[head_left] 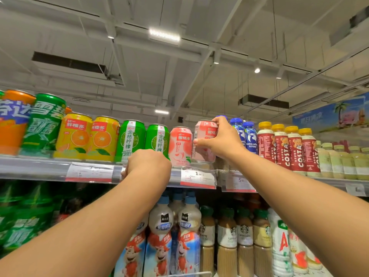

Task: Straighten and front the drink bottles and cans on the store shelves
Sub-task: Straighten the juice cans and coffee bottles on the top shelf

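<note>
Two bare forearms reach up to the top shelf (pixel 50 168) of drink cans.

The left hand (pixel 148 163) curls its fingers over the shelf's front edge, below a green can (pixel 157 139). Farther in, the right hand (pixel 220 137) grips a pink peach can (pixel 203 140), thumb low, fingers over its rim; it stands beside a second pink can (pixel 180 145) and blue-capped bottles (pixel 247 136).

A white ceiling (pixel 199 27) with beams and dark vents (pixel 67 61) is spreading over the store. A bright light panel (pixel 164 35) and small spotlights (pixel 257 70) are shining. A blue poster (pixel 331 114) is hanging at the right.
</note>
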A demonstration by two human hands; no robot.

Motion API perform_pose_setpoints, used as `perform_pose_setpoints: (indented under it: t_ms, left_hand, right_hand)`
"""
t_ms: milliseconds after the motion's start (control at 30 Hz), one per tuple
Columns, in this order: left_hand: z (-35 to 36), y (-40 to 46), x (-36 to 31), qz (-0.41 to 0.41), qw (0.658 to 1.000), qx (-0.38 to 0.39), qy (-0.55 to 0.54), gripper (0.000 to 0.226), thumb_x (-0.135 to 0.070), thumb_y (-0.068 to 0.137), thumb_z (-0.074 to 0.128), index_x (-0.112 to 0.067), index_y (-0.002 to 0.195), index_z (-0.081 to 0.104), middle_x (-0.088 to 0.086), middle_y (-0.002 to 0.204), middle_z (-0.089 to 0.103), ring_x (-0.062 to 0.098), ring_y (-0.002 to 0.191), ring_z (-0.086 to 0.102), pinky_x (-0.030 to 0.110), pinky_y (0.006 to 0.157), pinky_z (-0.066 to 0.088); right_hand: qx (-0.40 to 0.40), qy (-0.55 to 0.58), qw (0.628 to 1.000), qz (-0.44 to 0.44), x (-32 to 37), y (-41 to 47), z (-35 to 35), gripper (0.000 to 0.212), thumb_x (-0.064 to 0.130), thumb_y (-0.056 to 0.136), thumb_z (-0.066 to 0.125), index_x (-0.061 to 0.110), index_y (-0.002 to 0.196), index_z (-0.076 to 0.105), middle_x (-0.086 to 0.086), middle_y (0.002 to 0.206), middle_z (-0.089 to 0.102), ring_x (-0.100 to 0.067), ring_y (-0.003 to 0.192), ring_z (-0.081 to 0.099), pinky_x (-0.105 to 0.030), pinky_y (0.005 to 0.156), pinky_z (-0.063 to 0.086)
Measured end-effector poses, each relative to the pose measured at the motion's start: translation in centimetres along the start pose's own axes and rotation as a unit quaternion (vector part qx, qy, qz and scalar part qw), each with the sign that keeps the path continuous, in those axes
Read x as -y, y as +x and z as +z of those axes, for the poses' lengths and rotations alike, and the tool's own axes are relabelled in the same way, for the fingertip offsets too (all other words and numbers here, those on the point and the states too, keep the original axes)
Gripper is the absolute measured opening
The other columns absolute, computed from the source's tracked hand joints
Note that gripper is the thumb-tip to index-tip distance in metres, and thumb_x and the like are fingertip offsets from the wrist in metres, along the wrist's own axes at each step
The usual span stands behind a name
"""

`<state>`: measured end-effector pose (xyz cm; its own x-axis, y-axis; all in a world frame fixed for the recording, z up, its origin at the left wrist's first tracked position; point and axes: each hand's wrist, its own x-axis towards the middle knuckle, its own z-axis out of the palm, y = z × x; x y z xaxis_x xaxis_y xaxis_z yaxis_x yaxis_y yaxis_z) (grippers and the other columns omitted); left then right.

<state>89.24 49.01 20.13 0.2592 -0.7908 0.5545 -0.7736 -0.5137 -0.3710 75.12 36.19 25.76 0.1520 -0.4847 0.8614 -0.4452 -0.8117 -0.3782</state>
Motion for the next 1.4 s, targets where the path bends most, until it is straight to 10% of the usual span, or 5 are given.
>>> perform_pose_setpoints:
  t_ms: [600, 1033, 1233, 1400]
  left_hand:
    - [0.9, 0.0, -0.4, -0.024, 1.0, -0.01, -0.012, 0.031, -0.003, 0.086, 0.057, -0.005, 0.117, 0.059, 0.015, 0.102, 0.062, 0.042, 0.091, 0.063, 0.053, 0.077, 0.056]
    - [2.0, -1.9, -0.4, -0.02, 0.994, -0.107, 0.027, 0.011, -0.011, 0.09, 0.053, -0.018, 0.092, 0.061, 0.0, 0.062, 0.036, 0.027, 0.062, 0.047, 0.035, 0.054, 0.043]
    - [4.7, -3.4, 0.0, -0.018, 0.988, -0.149, 0.04, 0.037, -0.016, 0.093, 0.046, -0.033, 0.122, 0.062, 0.004, 0.096, 0.062, 0.027, 0.09, 0.061, 0.031, 0.057, 0.036]
    - [6.8, -3.7, 0.5, -0.086, 0.981, -0.172, 0.026, 0.045, -0.038, 0.104, 0.031, -0.013, 0.139, 0.043, 0.012, 0.14, 0.05, 0.028, 0.122, 0.053, 0.037, 0.072, 0.049]
  right_hand:
    - [0.054, -0.148, 0.987, 0.017, -0.4, -0.1, 1.1, 0.082, 0.056, 0.063, 0.082, 0.022, 0.128, 0.045, -0.004, 0.116, 0.052, -0.019, 0.095, 0.058, -0.04, 0.079, 0.054]
    - [0.066, -0.098, 0.993, 0.005, -1.4, -1.7, 1.3, 0.106, 0.041, 0.072, 0.081, 0.021, 0.154, 0.016, -0.006, 0.143, 0.045, -0.028, 0.125, 0.048, -0.046, 0.103, 0.043]
    - [-0.005, -0.128, 0.988, -0.085, -1.5, -6.4, 2.8, 0.076, 0.04, 0.088, 0.062, 0.02, 0.149, 0.023, -0.009, 0.158, 0.018, -0.034, 0.137, 0.023, -0.049, 0.109, 0.029]
    - [0.063, -0.115, 0.955, -0.267, 0.3, -10.5, 5.5, 0.056, 0.035, 0.092, 0.053, 0.019, 0.144, 0.04, -0.006, 0.155, 0.031, -0.026, 0.14, 0.025, -0.049, 0.115, 0.025]
